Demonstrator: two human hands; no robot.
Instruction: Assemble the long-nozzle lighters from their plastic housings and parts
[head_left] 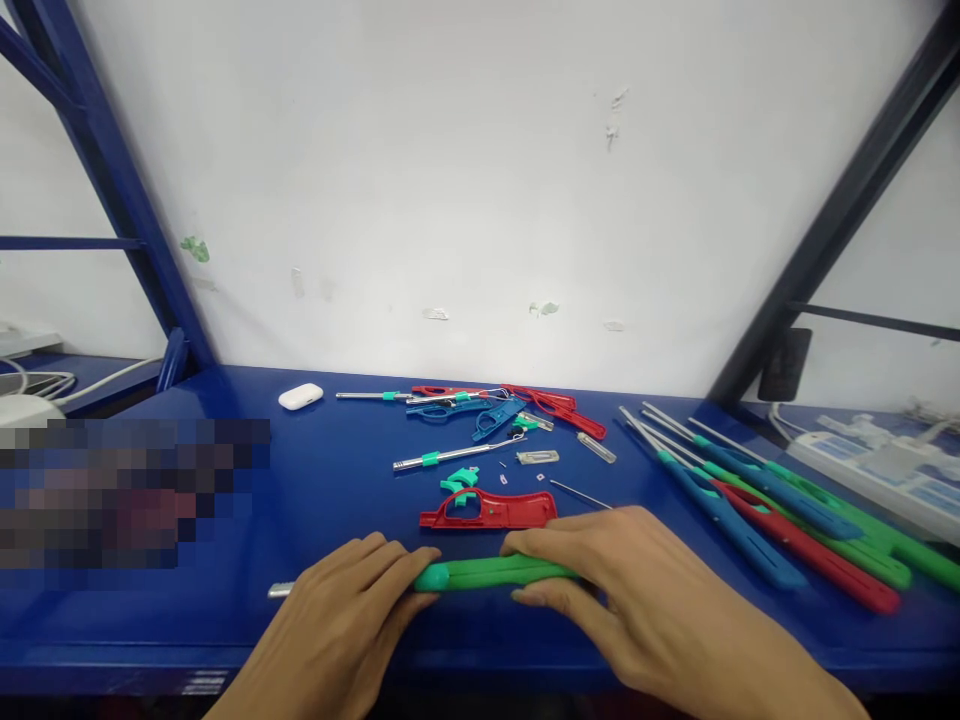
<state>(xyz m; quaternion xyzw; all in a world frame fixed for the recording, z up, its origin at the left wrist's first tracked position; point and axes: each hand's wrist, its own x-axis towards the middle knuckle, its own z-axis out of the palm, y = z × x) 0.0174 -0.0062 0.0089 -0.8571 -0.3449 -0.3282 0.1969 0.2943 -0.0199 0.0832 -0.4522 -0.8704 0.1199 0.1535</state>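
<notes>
A green long-necked gas lighter (495, 572) lies level between my hands, near the table's front edge. My left hand (352, 590) is closed around its neck end, where a teal collar shows, and the metal tip (280, 590) sticks out to the left. My right hand (615, 580) pinches the green handle, thumb below and fingers above, hiding its far end. Just beyond lies a red lighter casing half (517, 512), apart from both hands. Behind it are teal plastic pieces (460, 482) and a metal lighter tube (442, 458) with a teal collar.
Several lighters, among them a red one (817, 560), lie on the right. Red and blue casing parts (495, 418), clear fuel tanks (537, 457) and a thin screwdriver-like rod (579, 493) are spread mid-table. A white earphone case (301, 397) sits back left; a power strip (877, 470) is far right.
</notes>
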